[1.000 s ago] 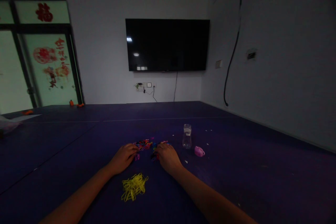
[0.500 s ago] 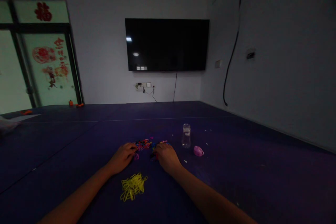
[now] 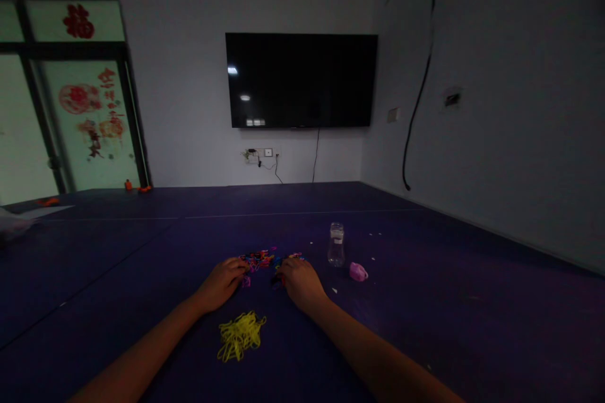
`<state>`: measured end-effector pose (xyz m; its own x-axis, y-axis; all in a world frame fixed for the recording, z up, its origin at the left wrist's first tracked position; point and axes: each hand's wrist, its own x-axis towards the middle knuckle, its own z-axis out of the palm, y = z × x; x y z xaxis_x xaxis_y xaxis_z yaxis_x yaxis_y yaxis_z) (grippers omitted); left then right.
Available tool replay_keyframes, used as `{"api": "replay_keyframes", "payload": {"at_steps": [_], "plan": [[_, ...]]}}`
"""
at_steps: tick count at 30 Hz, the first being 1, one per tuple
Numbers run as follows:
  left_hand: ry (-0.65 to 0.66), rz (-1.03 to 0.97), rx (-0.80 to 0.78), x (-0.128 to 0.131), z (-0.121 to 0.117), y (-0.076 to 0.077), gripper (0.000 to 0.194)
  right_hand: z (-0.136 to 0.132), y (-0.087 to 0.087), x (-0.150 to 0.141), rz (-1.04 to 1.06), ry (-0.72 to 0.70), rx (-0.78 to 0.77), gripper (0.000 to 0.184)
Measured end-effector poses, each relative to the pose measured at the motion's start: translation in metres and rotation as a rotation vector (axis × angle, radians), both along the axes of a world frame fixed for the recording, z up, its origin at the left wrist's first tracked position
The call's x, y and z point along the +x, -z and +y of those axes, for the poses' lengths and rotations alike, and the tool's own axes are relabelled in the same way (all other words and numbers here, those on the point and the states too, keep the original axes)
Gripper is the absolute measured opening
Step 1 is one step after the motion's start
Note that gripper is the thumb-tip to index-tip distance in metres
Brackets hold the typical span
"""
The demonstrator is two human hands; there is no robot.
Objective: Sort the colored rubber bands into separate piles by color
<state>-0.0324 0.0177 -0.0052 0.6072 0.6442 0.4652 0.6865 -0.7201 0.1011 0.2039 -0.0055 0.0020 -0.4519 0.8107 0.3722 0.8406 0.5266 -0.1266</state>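
Head view: fingers curled on my left hand (image 3: 221, 284) and right hand (image 3: 302, 280), at opposite ends of a loose multicoloured pile of small thin bands (image 3: 259, 259); can't tell if any are pinched. Pile runs side to side between my fingertips, neither hand clearly nearer. Tangled yellow thin loops (image 3: 242, 334) nearer me than both hands' fingers. Clear upright bottle (image 3: 336, 250), pink rounded cap (image 3: 358, 272) right of right fingers.

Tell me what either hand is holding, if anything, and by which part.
It cannot be told: the left hand and right hand are at the pile of small multicoloured loops, but any grip is hidden.
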Motion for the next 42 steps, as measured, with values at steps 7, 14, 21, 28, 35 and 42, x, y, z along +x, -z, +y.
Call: {"api": "replay_keyframes", "payload": {"at_steps": [7, 14, 21, 28, 35, 42], "plan": [[-0.013, -0.044, 0.015, -0.0003, -0.0002, -0.0003, 0.028, 0.0021, 0.0020, 0.0005, -0.007, -0.007, -0.002, 0.028], [-0.012, -0.115, 0.023, -0.0038, 0.0039, 0.0032, 0.026, 0.0010, 0.0008, -0.0003, -0.008, -0.008, 0.001, 0.029], [-0.014, -0.190, 0.051, -0.0041, 0.0017, 0.0025, 0.026, -0.0005, -0.0016, -0.0004, 0.002, -0.009, -0.009, 0.029], [-0.019, -0.148, 0.055, -0.0039, 0.0034, 0.0048, 0.025, -0.0007, -0.0012, -0.0009, 0.005, -0.005, -0.014, 0.030], [0.012, -0.056, 0.024, -0.0045, 0.0047, 0.0054, 0.027, -0.0005, -0.0001, -0.0006, 0.005, -0.008, -0.001, 0.030], [0.006, -0.053, -0.008, -0.0043, 0.0060, 0.0069, 0.030, 0.0019, 0.0026, -0.0005, -0.012, -0.012, 0.009, 0.029]]}}
